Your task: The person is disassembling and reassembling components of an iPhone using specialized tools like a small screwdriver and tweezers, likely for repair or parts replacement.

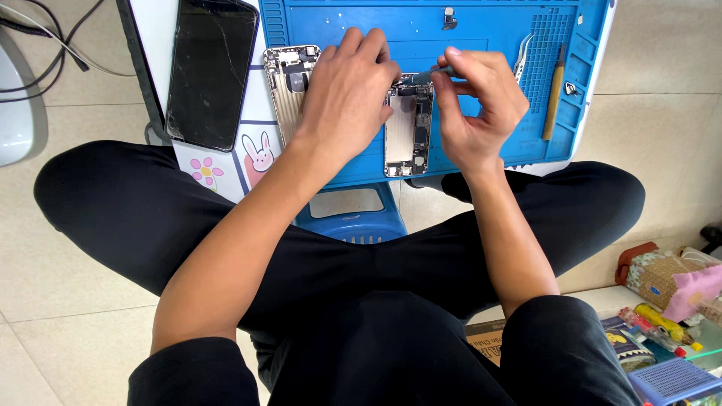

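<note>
The person is working a small screwdriver [434,74] into the top of an opened phone [410,124] lying on the blue mat [481,30]. It is probably best kept upright, with the phone pinned so it is not sliding. The left hand [346,90] is pressing flat on the phone's left edge, fingers loosely curled. The right hand [474,105] is pinching the screwdriver between thumb and fingertips.

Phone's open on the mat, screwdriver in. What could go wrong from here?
1. The right hand holds a small screwdriver over the opened phone; a slip might gouge its exposed internals.
2. The left hand only rests on the phone, so it could shift.
3. The cracked screen lies near the table edge and could get knocked off.
</note>
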